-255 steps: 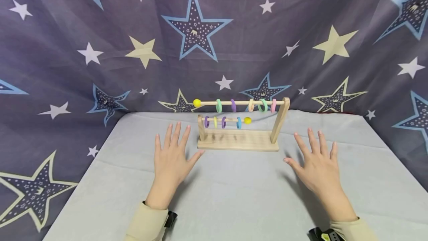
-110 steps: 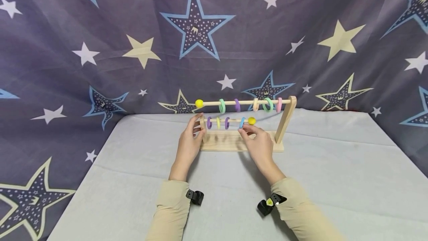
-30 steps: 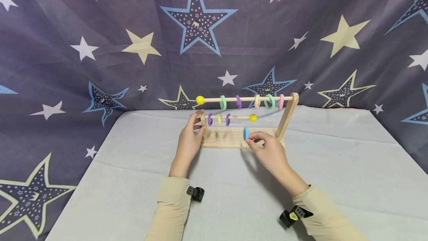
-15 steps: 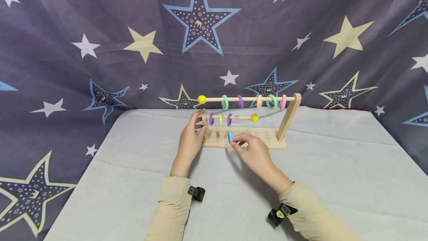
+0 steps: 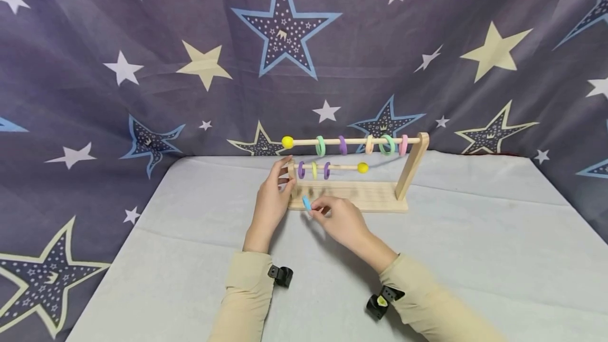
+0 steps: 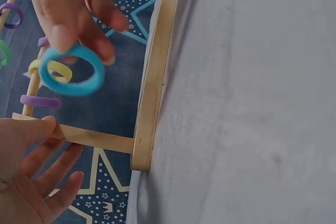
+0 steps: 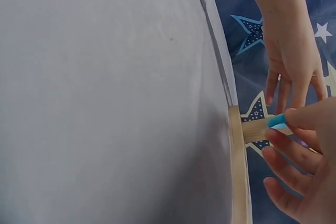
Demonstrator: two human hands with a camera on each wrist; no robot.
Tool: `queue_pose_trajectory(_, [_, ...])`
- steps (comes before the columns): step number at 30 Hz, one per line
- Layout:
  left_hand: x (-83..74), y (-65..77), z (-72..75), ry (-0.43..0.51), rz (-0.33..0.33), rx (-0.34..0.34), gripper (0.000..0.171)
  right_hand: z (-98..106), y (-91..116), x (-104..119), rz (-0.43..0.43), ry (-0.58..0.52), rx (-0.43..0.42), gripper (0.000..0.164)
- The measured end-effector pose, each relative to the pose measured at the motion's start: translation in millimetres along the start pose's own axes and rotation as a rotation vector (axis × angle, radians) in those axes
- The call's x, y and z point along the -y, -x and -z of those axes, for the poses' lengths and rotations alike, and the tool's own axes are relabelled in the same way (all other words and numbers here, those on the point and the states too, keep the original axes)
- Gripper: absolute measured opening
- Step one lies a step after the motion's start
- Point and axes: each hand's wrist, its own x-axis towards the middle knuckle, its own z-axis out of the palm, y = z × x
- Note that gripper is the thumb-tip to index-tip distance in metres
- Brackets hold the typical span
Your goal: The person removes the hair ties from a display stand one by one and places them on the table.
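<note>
A wooden stand (image 5: 356, 194) with two horizontal rods sits on the cloth-covered table. My left hand (image 5: 271, 199) holds its short post (image 6: 94, 137), thumb on one side and fingers behind. Between thumb and fingertips, my right hand (image 5: 342, 220) pinches a light blue ring (image 5: 306, 203); it is off the rod, tilted, in front of the base's left part. In the left wrist view the ring faces the camera, overlapping the lower rod's rings. That lower rod (image 5: 345, 167) bears two purple rings and a yellow ring (image 5: 314, 170), and ends in a yellow ball (image 5: 363, 168).
The upper rod (image 5: 304, 142) reaches left from the tall post (image 5: 412, 165) to another yellow ball (image 5: 287, 142). Several rings hang on it: two green, one purple (image 5: 343, 145), one peach, one pink (image 5: 404, 145). A star-patterned curtain (image 5: 190, 15) stands behind the table (image 5: 475, 252).
Both hands came from flat over the table to the stand. The right hand took the blue ring off the lower rod past the ball, then carried it left and slightly down. The left hand stays at the post.
</note>
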Motion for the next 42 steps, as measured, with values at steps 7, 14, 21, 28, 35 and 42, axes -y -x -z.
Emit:
queue_pose_trajectory(7, [0.6,1.7,-0.1,0.01,-0.002,0.004,0.055,-8,0,-3,0.042,0.071,0.12,0.004])
queue_pose_trajectory(14, [0.7,1.5,-0.2,-0.008,-0.003,0.002,0.055,-15,1,-3,0.099,0.099,0.177,0.003])
queue_pose_trajectory(21, [1.0,1.0,-0.4,-0.021,0.001,0.0,0.057,-18,1,-3,0.133,0.109,0.178,0.005])
queue_pose_trajectory(28, [-0.1,0.5,-0.2,-0.023,0.0,0.002,0.056,-17,1,-3,0.144,0.102,0.185,0.006])
queue_pose_trajectory(35, [-2.1,0.7,0.3,-0.015,-0.01,0.006,0.056,-13,2,-5,0.14,0.045,0.183,0.01])
queue_pose_trajectory(42, [-0.4,1.0,-0.1,-0.008,-0.013,-0.004,0.057,-7,-2,-10,0.144,-0.016,0.055,0.013])
